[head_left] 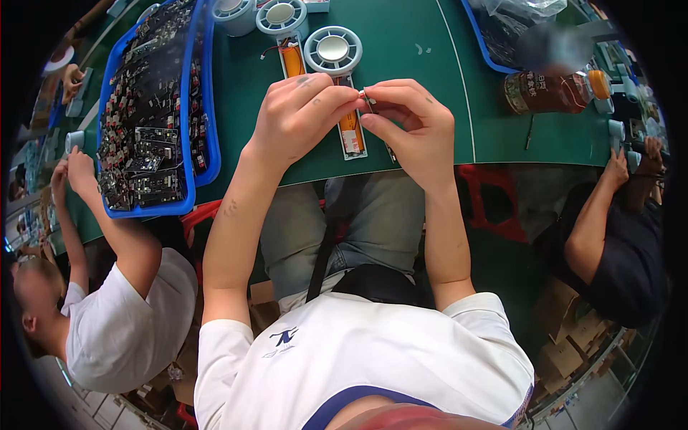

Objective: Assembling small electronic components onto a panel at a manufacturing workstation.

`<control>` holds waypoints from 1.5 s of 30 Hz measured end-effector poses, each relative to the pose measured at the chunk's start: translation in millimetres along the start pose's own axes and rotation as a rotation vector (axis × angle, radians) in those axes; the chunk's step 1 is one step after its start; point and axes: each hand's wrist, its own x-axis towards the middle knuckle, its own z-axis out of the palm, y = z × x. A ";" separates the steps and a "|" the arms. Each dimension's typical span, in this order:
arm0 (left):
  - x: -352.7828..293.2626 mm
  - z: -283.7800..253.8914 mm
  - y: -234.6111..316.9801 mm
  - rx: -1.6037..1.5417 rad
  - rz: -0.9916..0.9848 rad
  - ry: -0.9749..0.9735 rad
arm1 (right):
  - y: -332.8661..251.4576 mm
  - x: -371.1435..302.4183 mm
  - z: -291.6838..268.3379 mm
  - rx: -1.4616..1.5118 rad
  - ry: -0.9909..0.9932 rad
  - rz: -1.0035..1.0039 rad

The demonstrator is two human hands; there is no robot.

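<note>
Over the near part of the table, my two hands meet fingertip to fingertip. My left hand [295,113] is closed in a pinch on a small white connector [362,94]. In the thumb and fingers of my right hand [414,127] is a narrow dark circuit board [370,104], mostly hidden by the fingers. Just under the hands lies a long white housing [354,149] with an orange battery [349,127] in it. A round, spoked, pale blue part with a silver centre [333,49] sits at its far end.
At left, a blue bin [188,154] is heaped with circuit boards. More round spoked parts [282,16] stand at the back beside a second orange battery [292,59]. Right, a jar with an orange lid [555,92] lies near another blue bin [481,39]. Co-workers sit on both sides.
</note>
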 end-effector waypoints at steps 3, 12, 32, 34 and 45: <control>-1.5 1.0 -1.5 -0.008 0.031 0.013 | 1.0 0.5 -1.6 0.018 -0.017 0.013; -0.7 -2.2 -1.4 -0.033 0.057 0.017 | 3.3 -0.9 -3.3 0.072 -0.049 0.019; 7.2 -11.2 2.6 -0.124 -0.059 -0.161 | 0.9 0.1 -9.3 0.194 -0.042 0.143; 8.8 -14.4 5.1 -0.178 -0.163 -0.199 | 0.1 1.8 -9.3 0.161 -0.057 0.112; 23.7 -22.8 1.7 -0.195 -0.244 -0.348 | 5.3 6.6 -13.0 0.054 -0.146 -0.015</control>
